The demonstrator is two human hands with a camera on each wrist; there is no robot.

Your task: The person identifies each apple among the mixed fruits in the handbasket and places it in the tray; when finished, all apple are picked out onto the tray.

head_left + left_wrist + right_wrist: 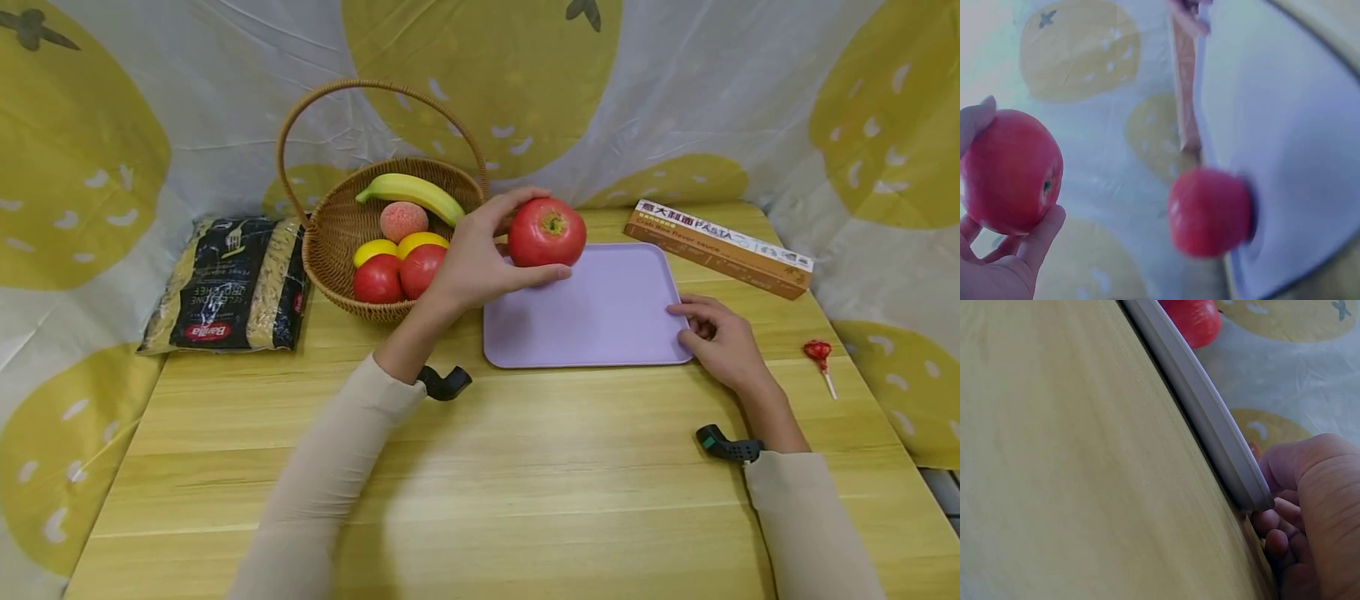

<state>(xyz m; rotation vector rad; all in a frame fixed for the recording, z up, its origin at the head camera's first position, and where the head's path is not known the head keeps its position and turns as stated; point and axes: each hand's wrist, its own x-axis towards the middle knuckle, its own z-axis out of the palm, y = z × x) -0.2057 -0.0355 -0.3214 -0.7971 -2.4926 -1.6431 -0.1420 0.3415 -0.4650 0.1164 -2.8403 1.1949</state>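
A wicker basket (pixel 324 258) stands left of the lilac tray (pixel 600 321). The right hand (pixel 718 340) pinches the tray's right edge; the left hand (pixel 474 257) grips a red fruit (pixel 546 237) over its far left part.

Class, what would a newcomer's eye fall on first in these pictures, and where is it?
Most likely the red fruit, held up in the left hand near the middle of the head view. The wicker basket to its left probably comes next, with a banana lying in it behind other fruit. The pale purple tray also stands out on the table, its right end held by the right hand.
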